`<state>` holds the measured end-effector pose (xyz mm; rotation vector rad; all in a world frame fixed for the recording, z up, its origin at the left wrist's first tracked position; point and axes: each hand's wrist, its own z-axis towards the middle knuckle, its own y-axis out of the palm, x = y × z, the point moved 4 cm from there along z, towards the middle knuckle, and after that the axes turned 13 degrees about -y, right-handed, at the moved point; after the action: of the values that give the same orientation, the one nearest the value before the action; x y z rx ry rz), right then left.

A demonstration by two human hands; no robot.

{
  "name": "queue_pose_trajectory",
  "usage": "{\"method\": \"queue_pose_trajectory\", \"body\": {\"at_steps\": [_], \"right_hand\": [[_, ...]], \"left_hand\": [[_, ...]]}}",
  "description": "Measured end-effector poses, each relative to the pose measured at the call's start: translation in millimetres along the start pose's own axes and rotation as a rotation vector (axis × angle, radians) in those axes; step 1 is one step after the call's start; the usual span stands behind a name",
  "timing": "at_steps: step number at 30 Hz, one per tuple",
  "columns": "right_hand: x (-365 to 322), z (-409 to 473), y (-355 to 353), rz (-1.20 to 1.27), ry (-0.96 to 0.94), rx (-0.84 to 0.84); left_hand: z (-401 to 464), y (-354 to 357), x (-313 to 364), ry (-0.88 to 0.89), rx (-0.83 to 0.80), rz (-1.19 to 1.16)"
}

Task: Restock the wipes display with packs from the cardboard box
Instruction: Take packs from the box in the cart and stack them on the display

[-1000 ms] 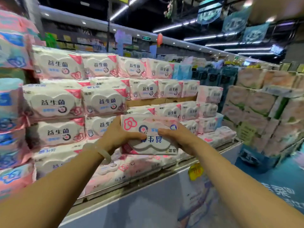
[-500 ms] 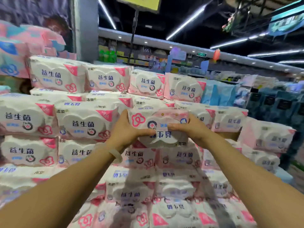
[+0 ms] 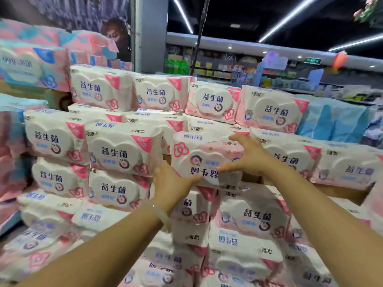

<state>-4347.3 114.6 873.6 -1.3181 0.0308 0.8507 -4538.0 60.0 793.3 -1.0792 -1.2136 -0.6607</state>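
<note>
At far left, blue-and-pink packs (image 3: 31, 65) are stacked beside the wipes display (image 3: 116, 150), whose white-and-pink packs rise in stepped rows. The left hand (image 3: 172, 183), with a pale bracelet (image 3: 163, 216) on its wrist, grips the lower left corner of a pack (image 3: 203, 156) held upside down in a gap in the display's middle row. The right hand (image 3: 246, 156) clamps the pack's right end, fingers over the top and thumb below. Further right lie more packs, with blue packs (image 3: 331, 121) behind them.
</note>
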Motion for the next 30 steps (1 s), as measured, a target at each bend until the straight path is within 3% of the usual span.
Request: {"method": "queue_pose_trajectory", "body": {"at_steps": [5, 10, 12, 15, 17, 19, 22, 25, 27, 30], "right_hand": [[-1.4, -9.0, 0.9, 0.073, 0.001, 0.107], [0.4, -24.8, 2.7, 0.180, -0.037, 0.231], [1.5, -31.7, 9.3, 0.326, -0.024, 0.296], [-5.2, -30.9, 29.5, 0.615, -0.022, 0.336], [-13.0, -24.1, 42.3, 0.570, 0.012, 0.204], [-21.3, -24.1, 46.4, 0.552, 0.059, 0.072], [-19.8, -23.9, 32.9, 0.560, 0.114, 0.057], [-16.7, -35.3, 15.4, 0.576, 0.110, 0.224], [-15.8, -29.6, 10.2, 0.456, 0.023, 0.243], [-33.7, -14.2, 5.7, 0.250, -0.184, 0.210]], "left_hand": [[0.3, 3.5, 8.9, 0.095, -0.062, -0.019], [-16.2, 5.2, 14.9, 0.075, 0.002, -0.351], [-22.2, -2.1, 34.8, 0.204, 0.062, -0.395], [-30.3, -20.7, 80.8, 0.504, 0.157, -0.198], [-26.3, -28.9, 110.9, 0.704, 0.162, 0.012], [-16.7, -23.7, 124.5, 0.839, 0.032, 0.256], [-5.3, -10.5, 112.0, 0.865, -0.114, 0.543], [-0.2, -17.2, 101.0, 0.880, -0.158, 0.593], [1.7, -25.1, 97.9, 0.829, -0.221, 0.633], [3.9, -33.9, 89.6, 0.713, -0.119, 0.836]]}}
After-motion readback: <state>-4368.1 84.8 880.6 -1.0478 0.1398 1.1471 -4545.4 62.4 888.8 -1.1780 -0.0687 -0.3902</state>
